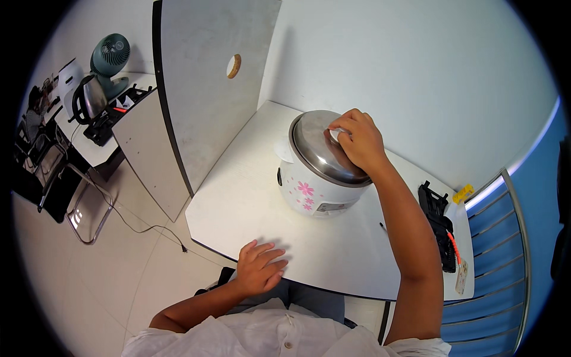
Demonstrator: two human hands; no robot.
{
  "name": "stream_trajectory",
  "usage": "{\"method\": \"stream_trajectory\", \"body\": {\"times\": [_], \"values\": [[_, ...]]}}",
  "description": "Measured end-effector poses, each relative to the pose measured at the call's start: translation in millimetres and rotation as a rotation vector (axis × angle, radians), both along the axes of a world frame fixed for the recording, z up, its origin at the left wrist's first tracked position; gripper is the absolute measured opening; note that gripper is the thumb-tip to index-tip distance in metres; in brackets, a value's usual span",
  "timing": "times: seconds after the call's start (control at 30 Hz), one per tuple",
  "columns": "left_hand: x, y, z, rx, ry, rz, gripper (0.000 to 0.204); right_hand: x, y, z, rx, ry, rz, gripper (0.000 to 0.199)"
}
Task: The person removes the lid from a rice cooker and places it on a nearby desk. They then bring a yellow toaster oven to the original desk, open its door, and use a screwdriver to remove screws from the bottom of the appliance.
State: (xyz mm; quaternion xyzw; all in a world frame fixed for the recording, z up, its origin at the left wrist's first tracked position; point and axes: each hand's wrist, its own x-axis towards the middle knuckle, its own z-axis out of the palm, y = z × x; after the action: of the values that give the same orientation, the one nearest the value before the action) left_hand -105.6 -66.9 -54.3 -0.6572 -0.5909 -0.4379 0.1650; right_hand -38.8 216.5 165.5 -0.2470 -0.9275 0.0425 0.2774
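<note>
A white rice cooker with pink flowers on its side stands on the white table. Its shiny metal lid sits on top, tilted a little in my view. My right hand reaches over the lid, fingers closed round the pale knob at its centre. Whether the lid is raised off the rim, I cannot tell. Near the table's front edge hovers my left hand, fingers spread and holding nothing, apart from the cooker.
A grey partition rises at the table's left edge. On the right lie a black folding stand, an orange-handled tool and a yellow clip-like piece. Metal railing runs beyond. Far left are a kettle, fan and chair.
</note>
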Motion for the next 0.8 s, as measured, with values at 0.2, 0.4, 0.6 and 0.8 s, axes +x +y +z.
{"method": "stream_trajectory", "body": {"times": [0.2,0.4,0.6,0.8], "values": [[1,1,0,0.002,0.008,0.013,0.016,-2,-4,2,0.085,-0.039,-0.008,0.025],[3,2,-1,-0.003,0.023,0.036,0.015,-2,-11,4,0.053,-0.160,-0.074,0.028],[5,3,-2,-0.008,0.038,0.047,0.016,3,-4,-3,-0.016,-0.009,0.021,0.029],[6,4,-3,-0.038,0.027,0.055,0.018,12,-18,35,0.145,-0.122,0.034,0.027]]}}
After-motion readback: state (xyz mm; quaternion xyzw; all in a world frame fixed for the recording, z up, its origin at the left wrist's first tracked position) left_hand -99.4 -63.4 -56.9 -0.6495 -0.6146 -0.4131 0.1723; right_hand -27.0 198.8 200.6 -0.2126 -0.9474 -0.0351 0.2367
